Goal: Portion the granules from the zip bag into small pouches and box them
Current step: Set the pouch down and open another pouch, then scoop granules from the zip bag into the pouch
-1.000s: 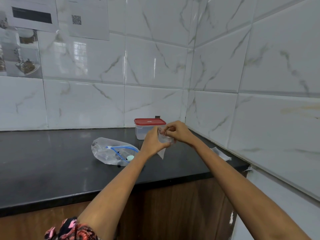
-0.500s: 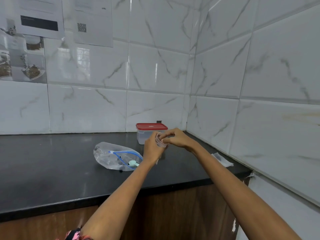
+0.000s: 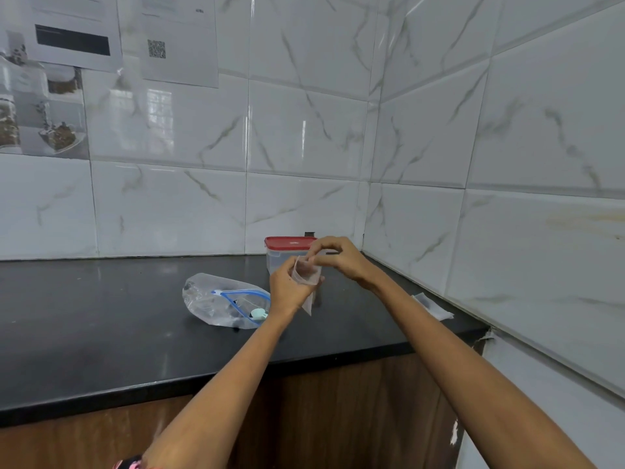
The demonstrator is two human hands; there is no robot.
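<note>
granules are showing as a dark patch inside the small clear pouch (image 3: 306, 275), which is being held up above the black counter (image 3: 101, 316) in front of the red-lidded box (image 3: 287, 252). left hand (image 3: 291, 289) is gripping the pouch from the side with curled fingers, while right hand (image 3: 338, 257) is pinching its top edge. zip bag (image 3: 223, 299) is lying on its side on the counter just left of the hands, its blue-edged mouth facing them, with a pale green scoop (image 3: 258, 313) sitting at the opening. more flat pouches (image 3: 431, 304) are resting near the right wall.
</note>
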